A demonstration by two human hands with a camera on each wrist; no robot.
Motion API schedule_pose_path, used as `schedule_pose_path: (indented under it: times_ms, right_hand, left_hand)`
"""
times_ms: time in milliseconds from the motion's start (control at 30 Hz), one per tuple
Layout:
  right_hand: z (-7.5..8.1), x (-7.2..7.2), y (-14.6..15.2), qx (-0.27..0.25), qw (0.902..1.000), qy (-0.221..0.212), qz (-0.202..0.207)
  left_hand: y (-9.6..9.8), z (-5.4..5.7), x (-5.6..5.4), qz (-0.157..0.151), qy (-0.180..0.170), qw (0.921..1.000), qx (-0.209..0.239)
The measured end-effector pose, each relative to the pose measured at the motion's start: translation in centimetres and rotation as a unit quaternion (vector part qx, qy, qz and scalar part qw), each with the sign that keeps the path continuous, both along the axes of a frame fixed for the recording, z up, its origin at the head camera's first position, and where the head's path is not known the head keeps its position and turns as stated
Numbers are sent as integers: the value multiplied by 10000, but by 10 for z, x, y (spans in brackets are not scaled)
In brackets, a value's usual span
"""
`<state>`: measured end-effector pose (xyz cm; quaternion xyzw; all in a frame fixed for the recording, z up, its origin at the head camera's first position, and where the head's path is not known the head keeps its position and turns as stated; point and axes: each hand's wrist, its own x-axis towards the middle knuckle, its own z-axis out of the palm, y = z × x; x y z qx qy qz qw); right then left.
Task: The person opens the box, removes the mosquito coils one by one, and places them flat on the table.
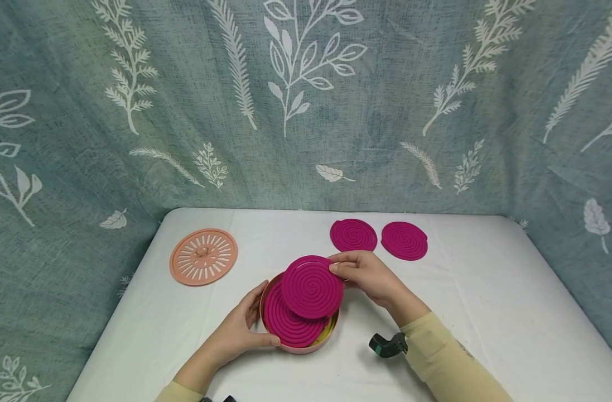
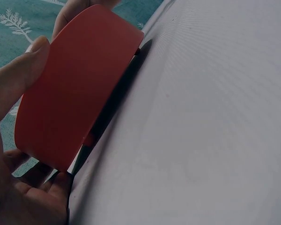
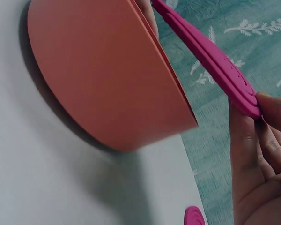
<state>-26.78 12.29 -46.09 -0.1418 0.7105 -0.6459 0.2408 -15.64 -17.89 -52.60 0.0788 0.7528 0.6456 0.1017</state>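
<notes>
My right hand [image 1: 366, 276] pinches a magenta mosquito coil [image 1: 313, 287] by its right edge, thumb on top and fingers beneath. That coil is held at a tilt over a round salmon-pink box [image 3: 103, 75], and the right wrist view shows it above the rim. Inside the box lies another magenta coil [image 1: 290, 324], partly hidden by the held one, with something yellow [image 1: 327, 330] showing at the lower right. Around the box's left side curls my left hand [image 1: 240, 329], its thumb at the near rim and its fingers along the far left wall.
Two more magenta coils, one left [image 1: 353, 235] and one right [image 1: 404, 241], lie flat at the back of the white table [image 1: 496, 301]. A slotted peach lid [image 1: 203, 257] with a small central knob lies at the back left. Behind the table hangs a leaf-patterned green cloth [image 1: 376, 100].
</notes>
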Motion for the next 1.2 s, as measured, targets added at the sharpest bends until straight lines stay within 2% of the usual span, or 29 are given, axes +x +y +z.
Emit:
schedule_pose_path:
  times_ms: [233, 700, 1000, 1200]
  right_hand:
    - [-1, -3, 20, -123, 9991, 4, -412]
    - [-9, -10, 78, 6, 9942, 161, -1061]
    - [-4, -14, 118, -32, 9882, 64, -1533]
    - [1, -22, 144, -372, 9825, -71, -1824]
  left_hand:
    - [0, -1, 1, 39, -20, 10000, -5]
    - [2, 3, 2, 16, -128, 9999, -21]
    - [2, 4, 2, -47, -71, 10000, -36]
    - [2, 7, 2, 12, -140, 9999, -53]
